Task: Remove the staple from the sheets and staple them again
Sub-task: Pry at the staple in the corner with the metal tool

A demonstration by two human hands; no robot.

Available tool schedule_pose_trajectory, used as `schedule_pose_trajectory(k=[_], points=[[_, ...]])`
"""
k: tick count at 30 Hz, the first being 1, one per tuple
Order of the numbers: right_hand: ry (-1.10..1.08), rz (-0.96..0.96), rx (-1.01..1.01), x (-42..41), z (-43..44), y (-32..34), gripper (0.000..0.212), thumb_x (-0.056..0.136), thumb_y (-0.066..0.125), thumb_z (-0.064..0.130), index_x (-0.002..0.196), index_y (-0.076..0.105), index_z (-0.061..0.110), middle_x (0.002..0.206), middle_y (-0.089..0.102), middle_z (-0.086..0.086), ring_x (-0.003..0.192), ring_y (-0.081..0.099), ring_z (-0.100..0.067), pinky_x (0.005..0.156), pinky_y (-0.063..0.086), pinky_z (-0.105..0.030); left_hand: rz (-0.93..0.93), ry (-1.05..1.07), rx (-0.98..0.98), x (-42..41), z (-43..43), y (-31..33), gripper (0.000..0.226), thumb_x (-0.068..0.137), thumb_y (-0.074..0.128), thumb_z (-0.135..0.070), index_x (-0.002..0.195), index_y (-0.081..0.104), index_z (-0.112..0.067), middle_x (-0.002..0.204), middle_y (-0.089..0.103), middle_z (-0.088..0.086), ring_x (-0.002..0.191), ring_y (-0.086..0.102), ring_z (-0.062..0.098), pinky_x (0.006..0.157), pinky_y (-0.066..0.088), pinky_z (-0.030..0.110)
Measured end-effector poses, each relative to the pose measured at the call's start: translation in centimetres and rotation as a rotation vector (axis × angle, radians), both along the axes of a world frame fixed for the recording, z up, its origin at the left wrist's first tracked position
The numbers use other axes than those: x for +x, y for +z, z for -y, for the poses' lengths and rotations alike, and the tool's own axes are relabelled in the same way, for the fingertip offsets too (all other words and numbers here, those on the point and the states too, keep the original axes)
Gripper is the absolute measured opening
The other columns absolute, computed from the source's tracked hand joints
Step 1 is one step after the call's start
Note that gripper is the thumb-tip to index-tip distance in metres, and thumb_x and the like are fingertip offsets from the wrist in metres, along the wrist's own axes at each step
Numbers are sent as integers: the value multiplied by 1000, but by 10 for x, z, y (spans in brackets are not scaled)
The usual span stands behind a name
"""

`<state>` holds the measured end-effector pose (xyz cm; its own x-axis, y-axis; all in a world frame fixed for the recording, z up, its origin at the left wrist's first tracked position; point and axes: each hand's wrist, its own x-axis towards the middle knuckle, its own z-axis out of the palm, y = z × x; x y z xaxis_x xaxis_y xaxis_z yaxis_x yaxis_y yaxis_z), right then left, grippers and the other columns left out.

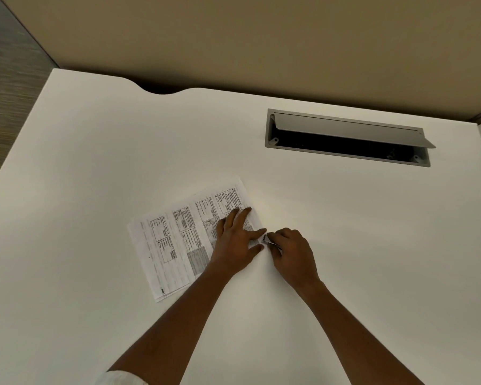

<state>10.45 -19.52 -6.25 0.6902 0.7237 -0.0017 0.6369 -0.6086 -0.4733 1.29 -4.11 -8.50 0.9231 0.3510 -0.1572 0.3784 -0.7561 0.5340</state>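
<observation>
Head view: sheets (167, 245) are lying flat on the counter (95, 162), toward its near side.
Left hand (233, 243): pressing on the sheets' right edge with fingers (242, 216) straight and spread, probably pinning them against sliding.
Right hand (293, 252): curling its fingers round a small metal tool (267, 239), whose tip is meeting the sheets' edge beside the left thumb, seemingly working at the staple.
Staple: not showing; too small to tell.
Hatch (345, 134): standing open, well apart.

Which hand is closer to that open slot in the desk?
Right. The right hand, gripping a metal tool, is below the slot; the left hand presses the sheets farther left.
</observation>
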Motion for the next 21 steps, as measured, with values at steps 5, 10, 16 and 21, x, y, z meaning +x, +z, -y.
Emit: schedule_pose_trajectory(k=[5, 10, 16, 21], points=[[10, 48, -62, 2, -1, 0, 15, 86, 73, 14, 100, 76, 18, 88, 68, 2, 79, 62, -22, 63, 44, -32, -35, -27, -57, -2, -2, -7, 54, 96, 59, -54, 146, 52, -36, 171, 10, 2, 159, -1, 28, 126, 1, 56], [15, 75, -86, 3, -4, 2, 17, 85, 74, 13, 100, 76, 18, 88, 69, 3, 79, 63, -22, 63, 44, -33, -41, -64, -84, -5, -6, -12, 56, 97, 54, -57, 149, 46, -37, 171, 4, 1, 157, -11, 22, 126, -5, 53], [1, 94, -87, -1, -6, 4, 17, 81, 76, 11, 97, 76, 17, 85, 69, 2, 77, 63, -22, 62, 46, -34, -56, -76, -41, -7, -10, -13, 53, 95, 53, -61, 145, 50, -43, 167, -10, -4, 153, -25, 30, 124, -9, 55], [-11, 118, -97, -3, -10, 5, 18, 77, 80, 8, 91, 76, 17, 81, 68, 1, 73, 63, -23, 58, 47, -35, -114, -68, -5, -5, -12, -9, 51, 93, 53, -66, 141, 50, -52, 169, -15, -4, 153, -29, 34, 119, -19, 55]])
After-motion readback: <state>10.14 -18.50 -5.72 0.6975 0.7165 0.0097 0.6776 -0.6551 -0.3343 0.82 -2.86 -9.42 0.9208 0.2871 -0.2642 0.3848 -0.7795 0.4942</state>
